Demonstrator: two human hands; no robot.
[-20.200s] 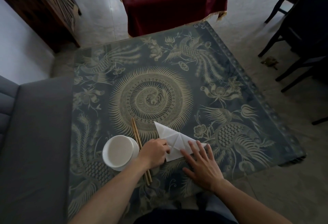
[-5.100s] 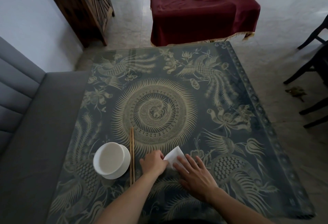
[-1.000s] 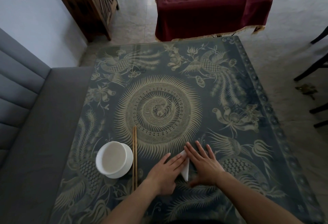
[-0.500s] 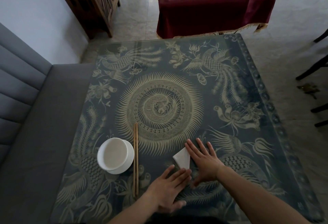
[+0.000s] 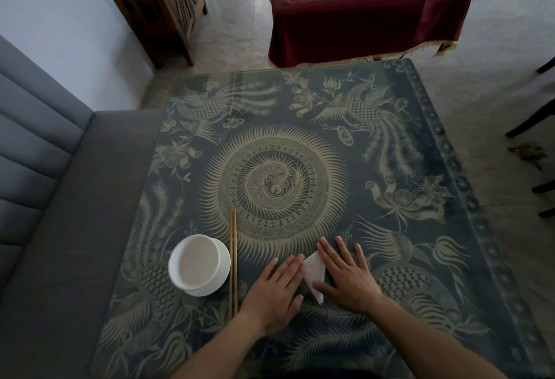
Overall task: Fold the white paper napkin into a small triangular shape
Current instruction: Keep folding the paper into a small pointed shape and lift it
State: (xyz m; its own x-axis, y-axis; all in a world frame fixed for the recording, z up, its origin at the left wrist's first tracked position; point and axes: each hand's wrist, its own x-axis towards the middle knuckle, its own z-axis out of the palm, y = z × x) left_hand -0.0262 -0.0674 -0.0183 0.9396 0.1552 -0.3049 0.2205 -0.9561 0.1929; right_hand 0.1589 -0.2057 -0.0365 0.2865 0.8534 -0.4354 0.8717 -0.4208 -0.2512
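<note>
The white paper napkin (image 5: 314,273) lies folded into a small narrow triangle on the patterned table, near the front edge. Only a strip of it shows between my two hands. My right hand (image 5: 345,276) lies flat, fingers spread, with its palm and thumb over the napkin's right side. My left hand (image 5: 277,287) lies flat on the table just left of the napkin, its fingertips touching the napkin's left edge. Neither hand grips anything.
A white bowl (image 5: 198,269) stands at the front left with a pair of wooden chopsticks (image 5: 233,261) beside it. The glass-topped table (image 5: 420,258) meets a grey sofa (image 5: 75,228) on the left. A table under red cloth (image 5: 360,9) and dark chair legs (image 5: 534,120) stand beyond.
My left hand has moved forward again, from below the napkin back up against its left edge. My right hand has stayed flat on the napkin, which now shows less of itself.
</note>
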